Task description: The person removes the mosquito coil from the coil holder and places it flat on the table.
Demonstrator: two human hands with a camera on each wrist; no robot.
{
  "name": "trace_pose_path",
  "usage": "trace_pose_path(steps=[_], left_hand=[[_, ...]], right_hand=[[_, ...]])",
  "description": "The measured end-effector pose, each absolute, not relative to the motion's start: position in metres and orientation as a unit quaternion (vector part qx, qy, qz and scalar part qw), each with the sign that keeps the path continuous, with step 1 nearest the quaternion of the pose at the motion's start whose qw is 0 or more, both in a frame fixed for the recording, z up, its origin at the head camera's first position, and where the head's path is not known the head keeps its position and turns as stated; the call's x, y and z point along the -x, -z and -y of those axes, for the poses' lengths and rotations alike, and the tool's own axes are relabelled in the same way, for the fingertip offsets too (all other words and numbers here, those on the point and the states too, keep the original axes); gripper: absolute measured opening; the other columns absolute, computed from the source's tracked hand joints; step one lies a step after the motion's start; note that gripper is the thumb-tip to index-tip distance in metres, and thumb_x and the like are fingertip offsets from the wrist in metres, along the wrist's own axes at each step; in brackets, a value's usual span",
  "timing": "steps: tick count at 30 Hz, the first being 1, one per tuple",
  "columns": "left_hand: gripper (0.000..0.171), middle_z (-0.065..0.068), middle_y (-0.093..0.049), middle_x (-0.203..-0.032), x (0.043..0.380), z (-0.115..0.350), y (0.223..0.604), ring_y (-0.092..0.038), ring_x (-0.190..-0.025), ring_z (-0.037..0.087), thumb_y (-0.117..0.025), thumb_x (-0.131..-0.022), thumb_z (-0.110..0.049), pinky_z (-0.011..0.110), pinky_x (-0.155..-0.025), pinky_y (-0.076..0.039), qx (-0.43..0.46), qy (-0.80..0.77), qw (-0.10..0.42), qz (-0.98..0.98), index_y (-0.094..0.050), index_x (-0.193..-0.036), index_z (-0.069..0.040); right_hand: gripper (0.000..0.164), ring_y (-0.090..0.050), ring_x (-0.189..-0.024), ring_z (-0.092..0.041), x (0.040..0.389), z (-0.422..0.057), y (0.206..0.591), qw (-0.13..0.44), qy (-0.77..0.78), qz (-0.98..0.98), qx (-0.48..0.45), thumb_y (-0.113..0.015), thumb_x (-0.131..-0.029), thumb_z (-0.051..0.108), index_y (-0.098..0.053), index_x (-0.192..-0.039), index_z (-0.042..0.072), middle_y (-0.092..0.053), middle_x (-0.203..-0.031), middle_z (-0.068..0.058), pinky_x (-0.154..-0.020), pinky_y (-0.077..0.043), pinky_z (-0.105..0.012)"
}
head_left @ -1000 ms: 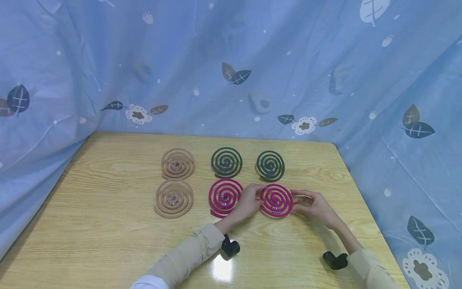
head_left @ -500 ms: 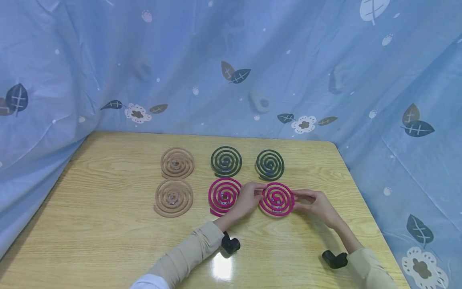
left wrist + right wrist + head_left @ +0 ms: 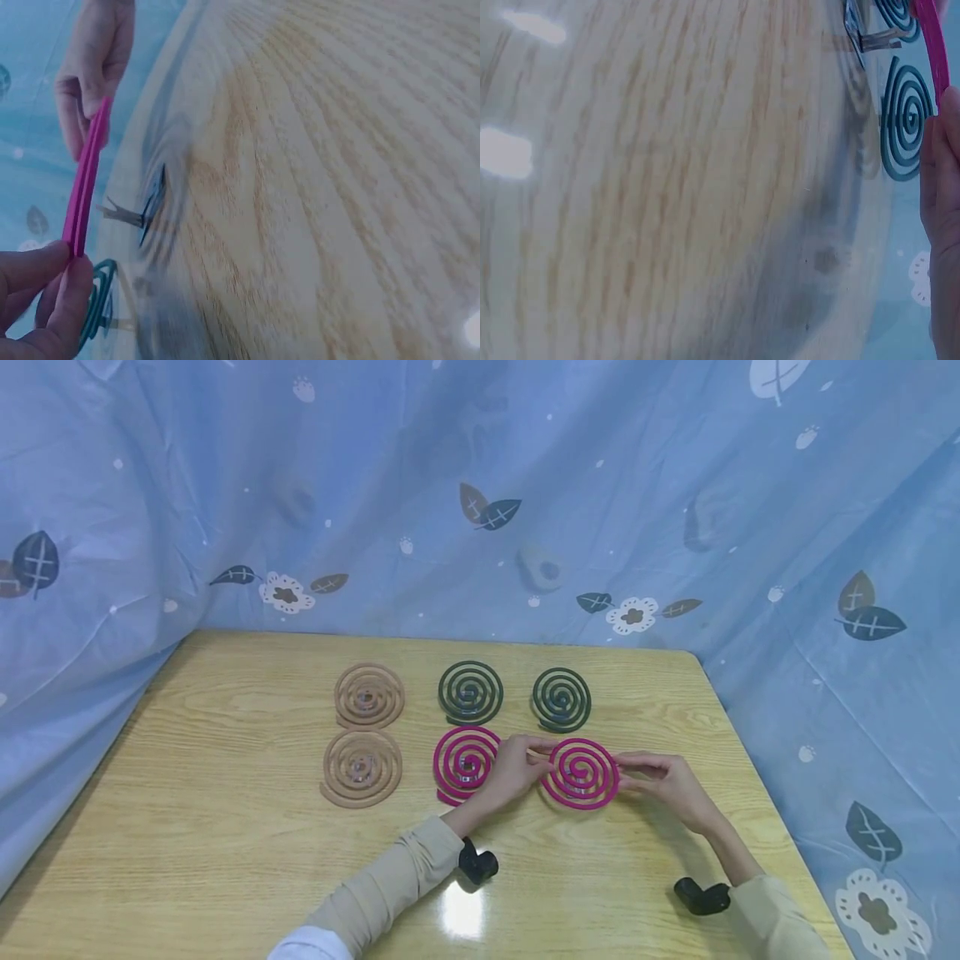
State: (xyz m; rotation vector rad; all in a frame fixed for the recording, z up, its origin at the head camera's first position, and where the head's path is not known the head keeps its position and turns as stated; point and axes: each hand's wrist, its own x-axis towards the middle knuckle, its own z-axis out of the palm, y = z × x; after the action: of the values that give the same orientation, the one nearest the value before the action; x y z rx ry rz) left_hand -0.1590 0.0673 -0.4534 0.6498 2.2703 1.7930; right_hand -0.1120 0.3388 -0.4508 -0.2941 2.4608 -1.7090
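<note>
Both hands hold a magenta mosquito coil (image 3: pixel 579 770) by its opposite rims. On its left side my left hand (image 3: pixel 516 772) pinches the edge between thumb and fingers; my right hand (image 3: pixel 670 783) pinches the right edge. Seen edge-on in the left wrist view, the coil is apart from a small metal coil stand (image 3: pixel 154 206), which sits on the table below it with its prongs up. A second magenta coil (image 3: pixel 468 763) rests on its own stand, partly behind my left hand. In the right wrist view, the held coil's edge (image 3: pixel 932 52) shows at the upper right.
Two dark green coils, one at the middle (image 3: pixel 470 693) and one at the right (image 3: pixel 562 699), lie behind the magenta ones. Two tan coils, a rear one (image 3: pixel 369 696) and a front one (image 3: pixel 362 768), lie at the left. A blue curtain (image 3: pixel 420 485) borders the wooden table (image 3: pixel 225 827).
The held magenta coil has shifted slightly right and now overlaps its stand differently. Both hands have moved a little right with it, and the right fingers have closed onto its rim.
</note>
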Motion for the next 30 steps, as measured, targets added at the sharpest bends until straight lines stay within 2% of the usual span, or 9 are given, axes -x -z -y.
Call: trace_pose_path(steps=[4, 6, 10, 15, 19, 22, 27, 30], left_hand=[[0.028, 0.018, -0.068, -0.111, 0.155, -0.07, 0.446, -0.071, -0.082, 0.022, -0.069, -0.083, 0.005, 0.02, -0.064, -0.058, -0.2, -0.608, 0.116, -0.76, -0.068, -0.11, 0.006], [0.027, 0.016, -0.068, -0.112, 0.154, -0.071, 0.446, -0.071, -0.083, 0.023, -0.07, -0.083, 0.003, 0.018, -0.065, -0.057, -0.191, -0.609, 0.12, -0.761, -0.069, -0.11, 0.004], [0.028, 0.016, -0.069, -0.108, 0.15, -0.075, 0.443, -0.071, -0.083, 0.022, -0.071, -0.083, 0.001, 0.021, -0.063, -0.058, -0.171, -0.625, 0.124, -0.751, -0.069, -0.111, 0.003], [0.029, 0.016, -0.07, -0.104, 0.146, -0.08, 0.442, -0.072, -0.08, 0.021, -0.072, -0.083, 0.001, 0.028, -0.061, -0.059, -0.156, -0.653, 0.132, -0.729, -0.069, -0.111, 0.003], [0.028, 0.014, -0.07, -0.105, 0.144, -0.083, 0.442, -0.071, -0.081, 0.02, -0.073, -0.083, -0.001, 0.019, -0.059, -0.056, -0.146, -0.653, 0.126, -0.733, -0.07, -0.11, 0.002], [0.029, 0.015, -0.07, -0.106, 0.142, -0.086, 0.444, -0.071, -0.084, 0.021, -0.072, -0.083, 0.0, 0.016, -0.062, -0.056, -0.145, -0.661, 0.125, -0.725, -0.069, -0.111, 0.003], [0.029, 0.015, -0.068, -0.108, 0.139, -0.092, 0.448, -0.071, -0.086, 0.023, -0.071, -0.083, 0.002, 0.018, -0.068, -0.057, -0.145, -0.681, 0.123, -0.707, -0.067, -0.112, 0.005], [0.028, 0.015, -0.066, -0.108, 0.137, -0.093, 0.448, -0.07, -0.086, 0.025, -0.071, -0.083, 0.001, 0.018, -0.068, -0.057, -0.148, -0.682, 0.119, -0.706, -0.066, -0.111, 0.006]], right_hand=[[0.036, -0.065, -0.101, -0.007, 0.111, -0.343, 0.45, 0.07, 0.588, -0.8, 0.095, -0.068, -0.087, 0.0, -0.059, -0.117, -0.016, -0.067, -0.115, 0.003, -0.083, -0.057, -0.029], [0.034, -0.066, -0.101, -0.009, 0.11, -0.345, 0.45, 0.071, 0.6, -0.792, 0.093, -0.066, -0.087, -0.001, -0.058, -0.117, -0.017, -0.068, -0.114, 0.007, -0.084, -0.056, -0.029], [0.033, -0.064, -0.104, -0.008, 0.107, -0.347, 0.45, 0.072, 0.603, -0.789, 0.093, -0.065, -0.089, -0.001, -0.058, -0.117, -0.016, -0.066, -0.117, 0.007, -0.086, -0.055, -0.027], [0.04, -0.061, -0.108, -0.003, 0.102, -0.349, 0.449, 0.084, 0.602, -0.789, 0.085, -0.068, -0.085, -0.002, -0.056, -0.12, -0.017, -0.062, -0.121, 0.013, -0.088, -0.053, -0.024], [0.047, -0.059, -0.111, -0.002, 0.1, -0.35, 0.447, 0.093, 0.619, -0.776, 0.075, -0.071, -0.082, -0.004, -0.052, -0.123, -0.018, -0.061, -0.123, 0.015, -0.09, -0.052, -0.024], [0.048, -0.057, -0.113, -0.001, 0.099, -0.351, 0.446, 0.091, 0.627, -0.77, 0.073, -0.071, -0.081, -0.005, -0.052, -0.124, -0.017, -0.061, -0.123, 0.015, -0.091, -0.051, -0.024], [0.044, -0.062, -0.107, -0.006, 0.097, -0.356, 0.446, 0.085, 0.635, -0.764, 0.081, -0.067, -0.085, -0.006, -0.052, -0.126, -0.015, -0.064, -0.12, 0.01, -0.088, -0.053, -0.024], [0.042, -0.066, -0.101, -0.011, 0.096, -0.359, 0.446, 0.086, 0.643, -0.756, 0.091, -0.061, -0.089, -0.006, -0.049, -0.128, -0.015, -0.068, -0.115, 0.005, -0.086, -0.056, -0.028]])
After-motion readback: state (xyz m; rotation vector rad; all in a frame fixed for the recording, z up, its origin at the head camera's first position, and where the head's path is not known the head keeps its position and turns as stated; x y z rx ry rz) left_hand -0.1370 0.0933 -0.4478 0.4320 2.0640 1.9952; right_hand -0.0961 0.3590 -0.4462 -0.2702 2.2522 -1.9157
